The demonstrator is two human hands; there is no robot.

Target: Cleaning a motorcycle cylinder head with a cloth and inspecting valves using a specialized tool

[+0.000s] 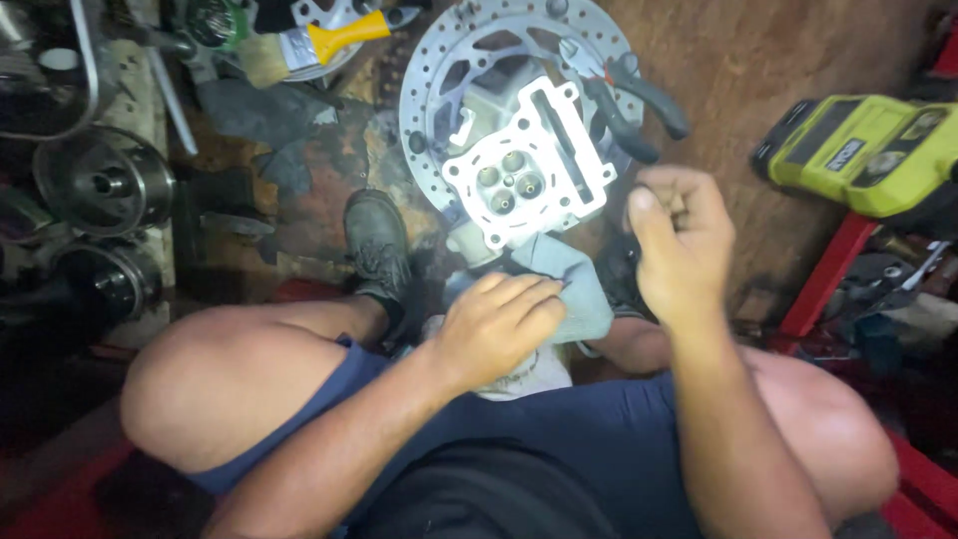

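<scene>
The person sits low with bare knees spread, in dark blue shorts, looking down at the floor (798, 60). The landmark is the cylinder head (524, 165), a pale metal casting with four round valve seats facing up.

Nearest the person, just below the cylinder head, the left hand (494, 324) lies palm down on a grey rag (574, 284), its fingers (534, 299) curled over the cloth and pressing it. The rag's upper edge touches the lower corner of the cylinder head. A second, whitish cloth (524, 374) shows under the left wrist.

To the lower right of the cylinder head the right hand (679, 240) is raised, its fingers clenched into a loose fist with the thumb laid along the top; whether it pinches something small cannot be told.

A dark shoe (377, 245) stands to the lower left of the cylinder head.

The cylinder head itself rests on a brake disc (429, 75), a drilled silver ring that shows around its upper side. Pliers (629, 100) with black handles lie across the disc's right rim, just above and right of the cylinder head.

Well to the right sits a lime-green power tool (863, 150). Above and left of the cylinder head lies a brush (314, 45) with a yellow handle. Far left, round metal parts (105, 185) stand in a stack.
</scene>
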